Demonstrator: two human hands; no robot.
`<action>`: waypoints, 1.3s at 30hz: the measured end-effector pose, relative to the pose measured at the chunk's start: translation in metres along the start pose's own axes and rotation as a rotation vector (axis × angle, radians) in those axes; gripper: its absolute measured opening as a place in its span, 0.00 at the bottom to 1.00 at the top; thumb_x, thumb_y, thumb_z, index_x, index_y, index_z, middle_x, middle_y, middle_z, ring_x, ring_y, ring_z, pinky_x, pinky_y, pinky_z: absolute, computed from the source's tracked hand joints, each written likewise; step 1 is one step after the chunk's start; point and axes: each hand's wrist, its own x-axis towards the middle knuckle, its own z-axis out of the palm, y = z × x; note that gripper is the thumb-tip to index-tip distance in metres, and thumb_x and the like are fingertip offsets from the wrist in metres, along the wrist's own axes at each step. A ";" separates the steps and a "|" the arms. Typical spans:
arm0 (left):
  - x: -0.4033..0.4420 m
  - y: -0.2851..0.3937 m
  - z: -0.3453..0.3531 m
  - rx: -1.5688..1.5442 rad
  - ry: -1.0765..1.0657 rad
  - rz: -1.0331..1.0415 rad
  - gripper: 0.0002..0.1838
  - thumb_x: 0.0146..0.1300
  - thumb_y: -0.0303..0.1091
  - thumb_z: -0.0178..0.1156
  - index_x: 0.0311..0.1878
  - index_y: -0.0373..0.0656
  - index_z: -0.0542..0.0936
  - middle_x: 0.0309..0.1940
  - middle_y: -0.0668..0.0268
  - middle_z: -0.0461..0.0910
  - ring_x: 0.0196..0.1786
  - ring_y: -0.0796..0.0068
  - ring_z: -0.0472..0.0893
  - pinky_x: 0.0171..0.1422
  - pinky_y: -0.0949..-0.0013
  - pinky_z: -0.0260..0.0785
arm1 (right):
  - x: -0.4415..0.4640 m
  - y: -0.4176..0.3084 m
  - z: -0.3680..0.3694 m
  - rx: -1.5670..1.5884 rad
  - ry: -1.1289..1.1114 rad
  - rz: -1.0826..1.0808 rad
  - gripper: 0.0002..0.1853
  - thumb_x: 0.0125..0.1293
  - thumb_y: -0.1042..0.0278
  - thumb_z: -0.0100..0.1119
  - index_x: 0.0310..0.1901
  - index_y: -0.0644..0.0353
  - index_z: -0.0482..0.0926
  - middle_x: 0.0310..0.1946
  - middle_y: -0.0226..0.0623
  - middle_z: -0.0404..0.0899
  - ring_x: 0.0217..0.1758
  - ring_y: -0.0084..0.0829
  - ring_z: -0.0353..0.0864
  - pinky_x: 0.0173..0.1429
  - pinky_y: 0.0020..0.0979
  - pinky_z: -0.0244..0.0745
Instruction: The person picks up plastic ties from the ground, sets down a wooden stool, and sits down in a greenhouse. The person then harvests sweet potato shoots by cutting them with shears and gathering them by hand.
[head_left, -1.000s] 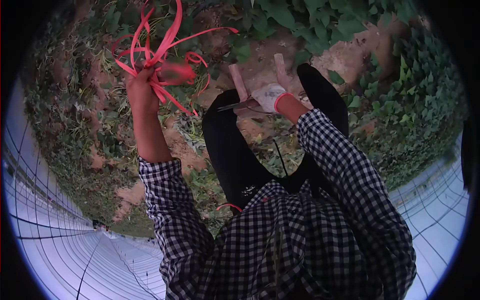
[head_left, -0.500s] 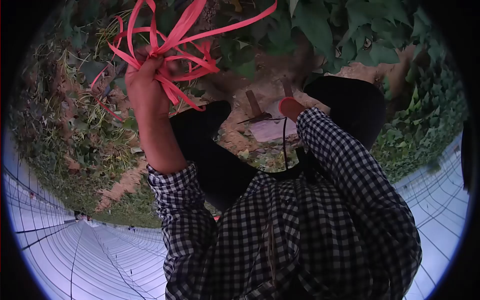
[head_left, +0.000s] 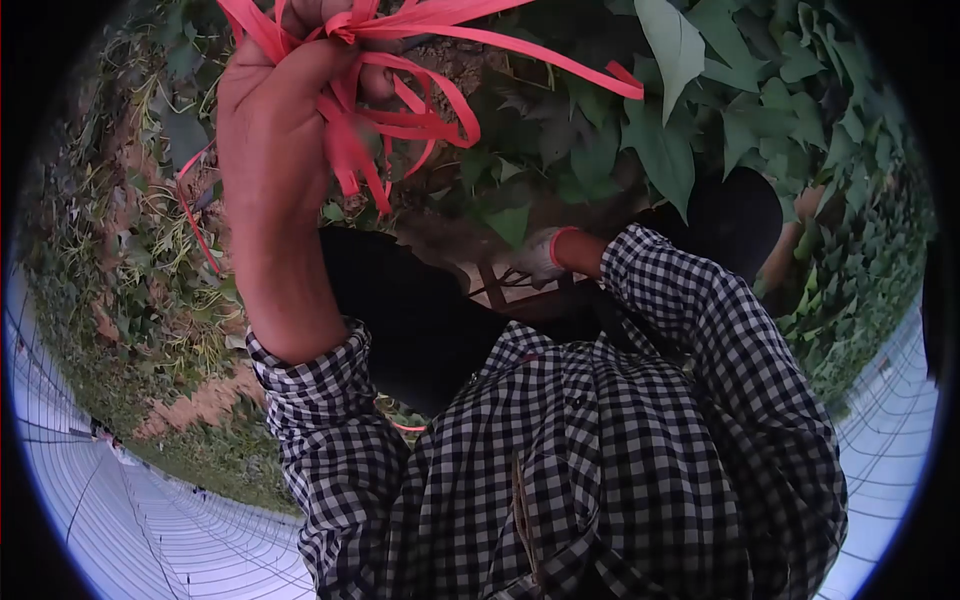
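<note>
Bright pink-red plastic ribbons (head_left: pixel 440 125) are bunched in my bare left hand (head_left: pixel 290 75), raised at the upper left. Its fingers are closed around the knotted middle, and loose loops and ends hang out on both sides. My right hand (head_left: pixel 545 257), in a whitish glove with a red cuff, is low near my knees. Its fingers look curled beside thin brown bars (head_left: pixel 490 285), which resemble the legs of a small stool; what they grip, if anything, is hard to see.
Large green leaves (head_left: pixel 660 150) hang close in front at the upper right. Vines (head_left: pixel 130 260) cover the soil on the left. My dark-clothed knees (head_left: pixel 390 290) are bent around the brown bars. A ribbed pale covering (head_left: pixel 220 545) curves at the lower left.
My left hand has risen closer to the camera with the ribbons. My right hand has moved down and left to the brown bars, which now appear lower and closer to my body.
</note>
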 end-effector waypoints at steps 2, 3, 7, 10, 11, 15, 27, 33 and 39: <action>0.004 -0.004 -0.001 0.024 -0.007 0.039 0.10 0.62 0.21 0.48 0.45 0.32 0.74 0.30 0.60 0.80 0.29 0.76 0.78 0.35 0.77 0.71 | -0.007 0.022 -0.013 -0.042 0.003 -0.002 0.16 0.63 0.55 0.54 0.45 0.59 0.78 0.38 0.46 0.82 0.41 0.46 0.83 0.46 0.42 0.76; 0.004 -0.007 0.002 0.020 -0.009 0.057 0.10 0.62 0.21 0.48 0.45 0.32 0.74 0.30 0.60 0.80 0.29 0.76 0.78 0.35 0.77 0.71 | -0.015 0.031 -0.017 -0.046 0.017 -0.001 0.16 0.63 0.55 0.54 0.45 0.59 0.77 0.38 0.46 0.82 0.41 0.46 0.83 0.46 0.42 0.76; 0.005 -0.003 -0.009 0.016 0.033 0.068 0.09 0.61 0.20 0.48 0.44 0.34 0.74 0.31 0.60 0.80 0.28 0.75 0.78 0.34 0.76 0.72 | -0.079 0.047 -0.048 -0.062 0.121 -0.005 0.12 0.61 0.63 0.53 0.42 0.62 0.75 0.36 0.46 0.80 0.42 0.45 0.81 0.45 0.40 0.73; 0.014 -0.011 -0.031 -0.013 0.136 0.083 0.09 0.60 0.19 0.48 0.42 0.36 0.74 0.31 0.59 0.80 0.27 0.74 0.78 0.32 0.74 0.74 | -0.141 0.022 -0.075 0.186 0.325 0.039 0.13 0.60 0.65 0.54 0.42 0.65 0.74 0.35 0.43 0.80 0.41 0.40 0.81 0.43 0.34 0.73; 0.016 -0.008 -0.034 -0.022 0.169 0.102 0.09 0.60 0.19 0.48 0.42 0.36 0.74 0.32 0.59 0.80 0.27 0.74 0.79 0.32 0.73 0.74 | -0.161 0.022 -0.076 0.304 0.462 -0.086 0.15 0.59 0.65 0.55 0.44 0.65 0.75 0.34 0.42 0.80 0.38 0.37 0.81 0.41 0.34 0.74; 0.020 0.002 -0.038 -0.094 0.223 0.156 0.08 0.59 0.18 0.49 0.40 0.38 0.74 0.28 0.63 0.79 0.24 0.75 0.79 0.29 0.71 0.75 | -0.220 -0.015 -0.096 0.998 0.669 -0.068 0.24 0.58 0.60 0.61 0.51 0.69 0.74 0.32 0.39 0.81 0.30 0.24 0.79 0.36 0.25 0.75; -0.018 -0.063 0.054 0.588 0.106 0.338 0.10 0.60 0.27 0.48 0.40 0.35 0.77 0.31 0.48 0.80 0.35 0.48 0.81 0.40 0.55 0.72 | -0.141 -0.058 -0.187 1.005 1.512 -0.090 0.19 0.63 0.49 0.59 0.37 0.61 0.76 0.23 0.28 0.76 0.22 0.20 0.73 0.28 0.24 0.65; -0.035 -0.061 0.073 0.864 0.067 0.451 0.10 0.59 0.31 0.52 0.40 0.35 0.77 0.36 0.41 0.78 0.43 0.37 0.76 0.46 0.48 0.69 | -0.124 -0.045 -0.178 0.873 1.721 -0.107 0.18 0.62 0.53 0.62 0.39 0.63 0.80 0.29 0.32 0.79 0.32 0.22 0.74 0.39 0.28 0.71; -0.034 -0.060 0.086 0.150 -0.107 0.075 0.10 0.57 0.23 0.57 0.43 0.36 0.79 0.33 0.59 0.83 0.35 0.64 0.84 0.38 0.62 0.73 | -0.133 -0.035 -0.165 1.291 1.775 -0.396 0.08 0.62 0.65 0.61 0.34 0.60 0.79 0.23 0.28 0.77 0.21 0.17 0.72 0.24 0.23 0.67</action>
